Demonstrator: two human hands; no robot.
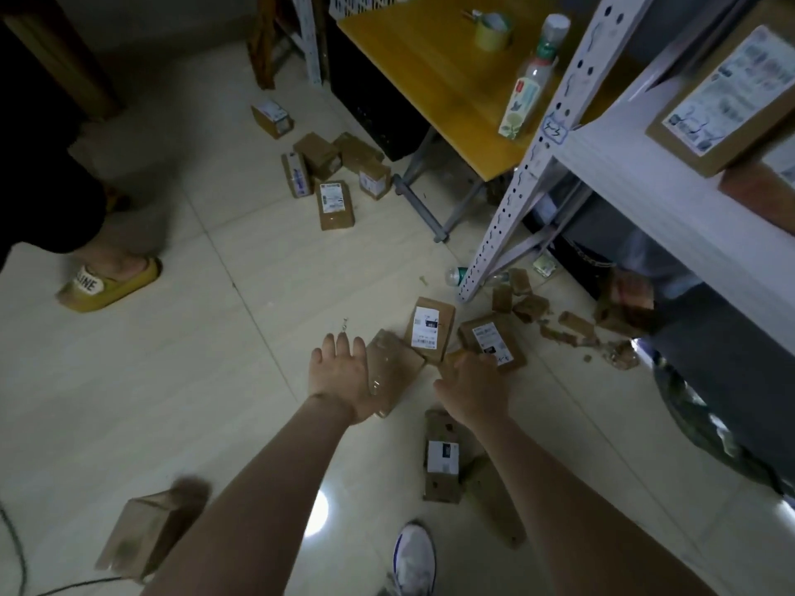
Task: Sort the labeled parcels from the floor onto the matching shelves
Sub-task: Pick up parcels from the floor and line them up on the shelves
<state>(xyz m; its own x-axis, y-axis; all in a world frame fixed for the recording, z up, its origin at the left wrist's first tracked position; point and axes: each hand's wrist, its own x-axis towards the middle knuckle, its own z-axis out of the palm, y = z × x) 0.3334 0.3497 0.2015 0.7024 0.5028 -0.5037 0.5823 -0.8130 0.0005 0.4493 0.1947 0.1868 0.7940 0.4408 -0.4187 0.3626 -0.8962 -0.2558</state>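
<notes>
Left hand rests flat on taped parcel. Right hand at labeled parcel, grip unclear. Best to read label before lifting.

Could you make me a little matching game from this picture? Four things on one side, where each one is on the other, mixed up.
Things:
1. bottle
2. yellow slipper
3. taped parcel
4. big labelled box

Places:
A. on the white shelf
B. right beside the left hand
C. standing on the yellow table
D. on the floor, worn on a foot

Pairs: 1-C, 2-D, 3-B, 4-A
</notes>
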